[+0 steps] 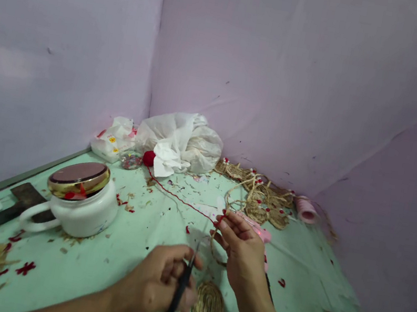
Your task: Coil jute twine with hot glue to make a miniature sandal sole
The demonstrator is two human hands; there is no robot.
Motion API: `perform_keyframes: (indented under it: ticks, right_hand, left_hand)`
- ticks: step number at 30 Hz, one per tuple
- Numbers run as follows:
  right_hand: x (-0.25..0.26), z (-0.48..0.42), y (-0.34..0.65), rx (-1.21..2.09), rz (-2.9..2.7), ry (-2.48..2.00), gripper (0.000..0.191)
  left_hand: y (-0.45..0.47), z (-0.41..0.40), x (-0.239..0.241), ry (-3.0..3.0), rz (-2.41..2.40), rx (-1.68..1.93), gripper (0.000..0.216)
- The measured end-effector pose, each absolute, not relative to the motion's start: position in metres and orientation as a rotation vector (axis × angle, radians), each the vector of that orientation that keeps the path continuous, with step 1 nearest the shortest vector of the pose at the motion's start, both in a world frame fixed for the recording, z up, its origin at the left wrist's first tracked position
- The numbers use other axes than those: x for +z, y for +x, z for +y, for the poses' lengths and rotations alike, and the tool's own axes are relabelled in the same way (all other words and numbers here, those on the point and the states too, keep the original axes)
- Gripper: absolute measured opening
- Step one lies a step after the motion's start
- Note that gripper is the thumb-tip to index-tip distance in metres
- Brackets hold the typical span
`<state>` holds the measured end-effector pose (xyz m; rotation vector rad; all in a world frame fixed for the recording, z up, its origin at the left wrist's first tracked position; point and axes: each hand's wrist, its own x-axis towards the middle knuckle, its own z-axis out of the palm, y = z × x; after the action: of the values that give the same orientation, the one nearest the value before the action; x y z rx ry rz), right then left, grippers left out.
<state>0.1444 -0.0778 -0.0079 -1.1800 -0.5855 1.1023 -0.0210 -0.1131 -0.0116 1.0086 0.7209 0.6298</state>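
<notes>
The left hand (155,283) grasps a dark-handled tool (177,295), the right hand (246,252) pinches red yarn (183,202). Better to keep the yarn taut, with the tool's tip pointing away.

On the table (133,244), mug (90,215) left, bag (202,147) behind, yarn ball (148,157) before the bag, spool (306,211) right.

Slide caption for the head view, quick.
Left hand holding a black-handled tool, right hand holding red yarn over a green surface.
</notes>
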Motion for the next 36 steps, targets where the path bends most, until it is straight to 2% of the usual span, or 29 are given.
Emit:
perform_keyframes:
  ticks: [4, 14, 23, 36]
  right_hand:
    - [-0.005, -0.083, 0.14, 0.947, -0.605, -1.245, 0.035]
    - [0.002, -0.093, 0.127, 0.716, -0.843, -1.382, 0.019]
    - [-0.001, -0.097, 0.118, 0.886, -0.833, -1.32, 0.021]
    - [-0.001, -0.098, 0.116, 0.916, -0.823, -1.319, 0.019]
  left_hand:
    - [-0.014, -0.122, -0.017, 0.98, 0.698, 0.489, 0.044]
    - [-0.017, -0.112, -0.015, 0.963, 0.658, 0.543, 0.047]
    - [-0.017, -0.107, -0.012, 0.959, 0.72, 0.566, 0.046]
    - [-0.014, -0.107, -0.011, 0.904, 0.724, 0.555, 0.041]
